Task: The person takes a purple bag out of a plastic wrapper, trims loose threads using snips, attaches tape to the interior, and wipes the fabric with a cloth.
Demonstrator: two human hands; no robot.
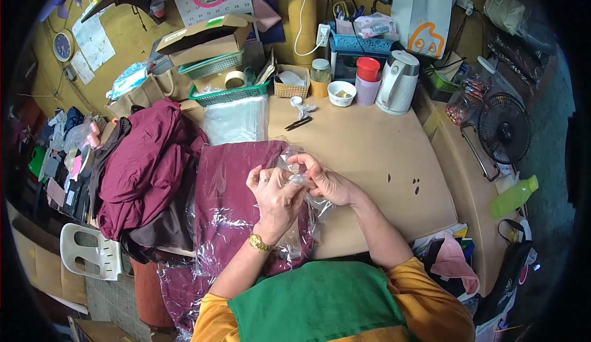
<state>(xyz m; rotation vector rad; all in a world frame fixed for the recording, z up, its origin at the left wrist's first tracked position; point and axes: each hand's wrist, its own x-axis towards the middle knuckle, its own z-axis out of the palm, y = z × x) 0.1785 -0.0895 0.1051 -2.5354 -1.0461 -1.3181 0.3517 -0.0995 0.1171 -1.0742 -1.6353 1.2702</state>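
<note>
A folded maroon garment in a clear plastic bag [231, 188] lies on the table's front left, its lower part hanging over the edge. My left hand [275, 197] is closed on the bunched clear plastic at the bag's right side. Close against it, my right hand [323, 181] pinches the same plastic with curled fingers. Loose plastic spreads below both hands. Left of the bag sits a heap of maroon cloth [144, 163]. A stack of clear bags [236, 120] lies behind the garment.
Black snips [298, 123] and a small white roll [297, 101] lie behind my hands. Along the back stand a green basket [231, 95], a white bowl [341, 94], a red-lidded cup [367, 80] and a white kettle [398, 83]. A fan [503, 128] stands at right.
</note>
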